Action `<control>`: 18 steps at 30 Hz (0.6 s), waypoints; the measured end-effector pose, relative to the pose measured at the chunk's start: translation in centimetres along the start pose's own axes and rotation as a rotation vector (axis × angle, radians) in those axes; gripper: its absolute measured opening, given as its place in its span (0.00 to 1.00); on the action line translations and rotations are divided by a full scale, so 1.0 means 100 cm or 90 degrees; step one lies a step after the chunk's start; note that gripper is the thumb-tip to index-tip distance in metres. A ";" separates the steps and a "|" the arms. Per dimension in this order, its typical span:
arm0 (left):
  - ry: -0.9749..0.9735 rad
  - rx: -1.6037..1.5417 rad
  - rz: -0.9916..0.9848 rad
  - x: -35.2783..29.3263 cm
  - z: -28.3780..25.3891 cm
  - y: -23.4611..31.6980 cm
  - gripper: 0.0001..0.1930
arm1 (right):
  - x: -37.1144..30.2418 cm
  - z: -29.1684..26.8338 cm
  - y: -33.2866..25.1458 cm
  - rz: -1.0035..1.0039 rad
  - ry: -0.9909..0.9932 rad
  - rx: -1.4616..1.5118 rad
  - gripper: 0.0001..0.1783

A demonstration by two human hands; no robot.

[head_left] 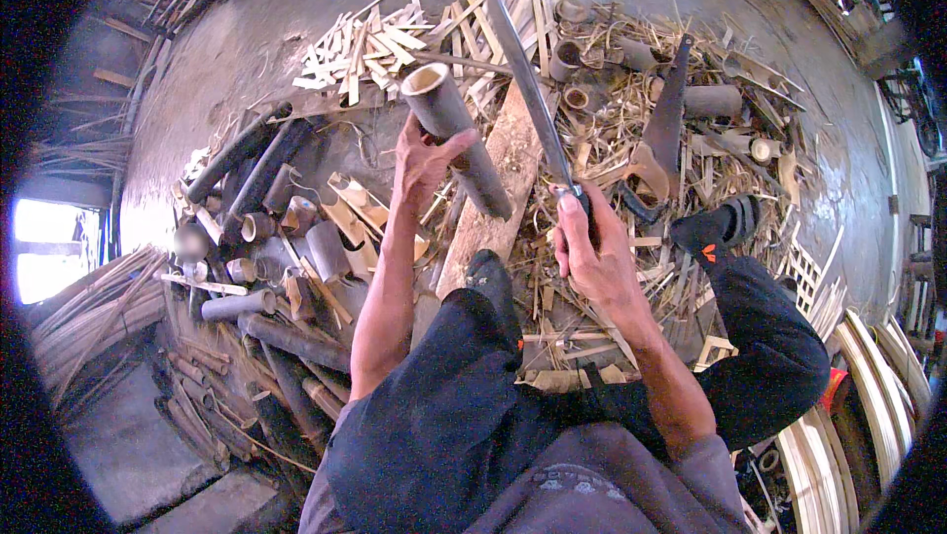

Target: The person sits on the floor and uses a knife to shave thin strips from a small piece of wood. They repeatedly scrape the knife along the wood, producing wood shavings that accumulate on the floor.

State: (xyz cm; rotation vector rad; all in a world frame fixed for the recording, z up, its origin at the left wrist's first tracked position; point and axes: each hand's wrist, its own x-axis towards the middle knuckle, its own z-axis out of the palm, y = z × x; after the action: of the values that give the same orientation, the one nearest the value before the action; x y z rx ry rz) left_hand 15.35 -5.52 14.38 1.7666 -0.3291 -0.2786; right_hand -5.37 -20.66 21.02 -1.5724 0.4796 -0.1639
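My left hand (426, 161) is wrapped round a thick grey bamboo section (462, 140), held tilted with its hollow pale end up and away from me. In my right hand (590, 243) is the handle of a long machete (529, 71); its blade points up and away, to the right of the bamboo and apart from it. Beneath them lies a worn wooden plank (493, 189), and my left foot (488, 278) is at its near end. My fingers hide most of the machete's handle.
Split bamboo strips (365, 46) are heaped beyond the plank. A handsaw (663, 125) lies on shavings at the right, near my right foot (725, 223). Cut bamboo tubes (330, 248) crowd the left side. Long pale slats (824, 465) are stacked at the lower right.
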 end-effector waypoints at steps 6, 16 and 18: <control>-0.057 -0.059 0.011 -0.024 0.023 0.003 0.35 | 0.008 0.016 -0.020 -0.012 -0.022 0.019 0.17; -0.058 0.019 0.056 -0.039 0.036 0.019 0.39 | 0.012 0.019 -0.020 -0.013 -0.046 -0.010 0.18; -0.054 0.042 0.053 -0.042 0.037 0.025 0.39 | 0.010 0.017 -0.027 -0.002 -0.029 -0.079 0.20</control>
State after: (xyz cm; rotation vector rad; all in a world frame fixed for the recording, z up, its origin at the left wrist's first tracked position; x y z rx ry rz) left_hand 9.98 -7.85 16.05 1.8045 -0.4765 -0.2869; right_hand -3.25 -19.52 23.37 -1.6941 0.4587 -0.1021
